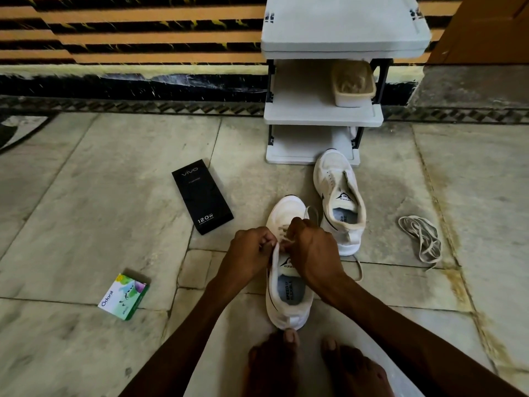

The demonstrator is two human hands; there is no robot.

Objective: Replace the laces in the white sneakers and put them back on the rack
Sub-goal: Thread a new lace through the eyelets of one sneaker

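A white sneaker (286, 308) stands on the floor in front of me, toe pointing away, heel against my toes. My left hand (248, 253) grips its left eyelet flap. My right hand (310, 247) pinches the cream lace (310, 214) over the tongue; a lace end (359, 270) trails out to the right. A second white sneaker (339, 196) with no lace stands just beyond, to the right. A loose lace (422, 239) lies bunched on the floor at the right. The white shoe rack (323, 116) stands against the wall behind.
A black phone box (202, 196) lies on the stone floor to the left, a small green-and-white carton (124, 296) nearer me. A beige tub (353, 81) sits on the rack's middle shelf. My bare feet (315, 365) are at the bottom edge.
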